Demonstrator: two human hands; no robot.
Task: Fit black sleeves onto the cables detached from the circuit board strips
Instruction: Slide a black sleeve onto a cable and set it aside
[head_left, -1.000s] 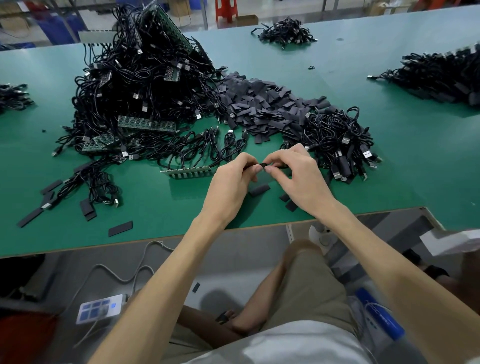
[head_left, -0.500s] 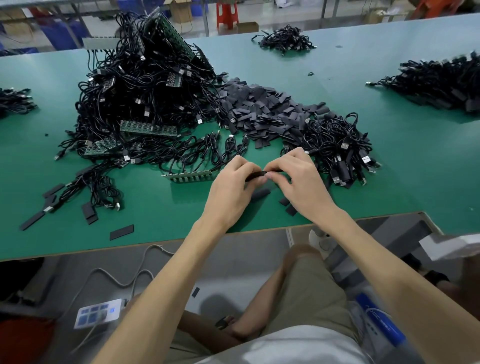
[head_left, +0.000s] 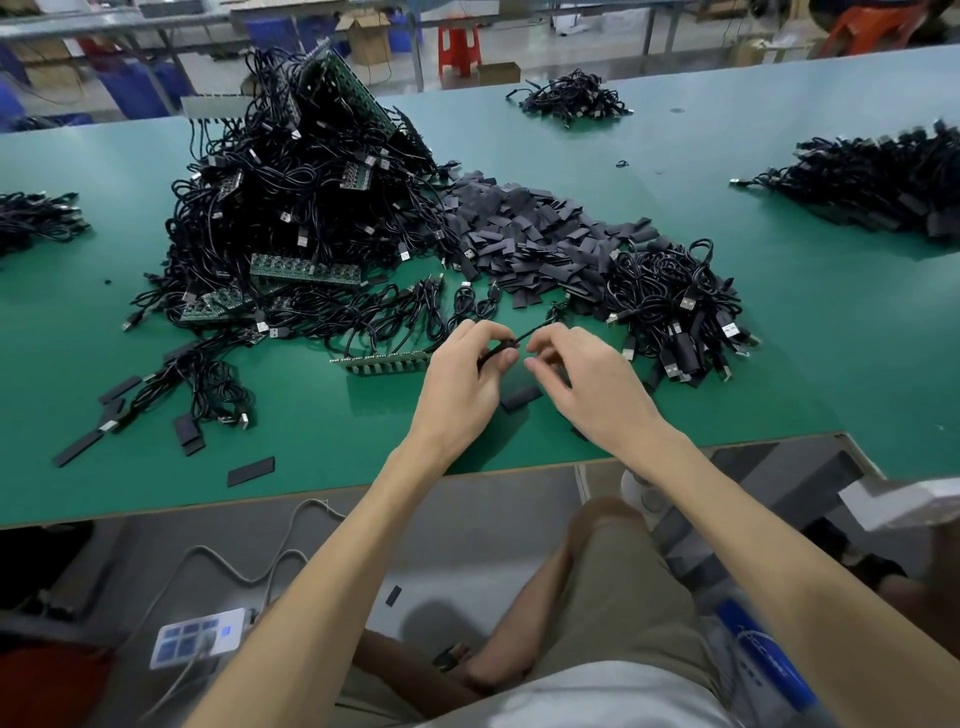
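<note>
Though an open cardboard box (head_left: 366, 31) stands far behind the circuit board strip (head_left: 384, 361), its contents cannot be made out. Just right of the strip, the left hand (head_left: 462, 384) pinches a thin black cable (head_left: 532, 332) above the green table (head_left: 311, 415). Further right of the strip, the right hand (head_left: 592, 384) curls its fingers close beside the cable; whether they grip it cannot be told. A loose sleeve (head_left: 521, 397) lies right of the strip, under both hands.
</note>
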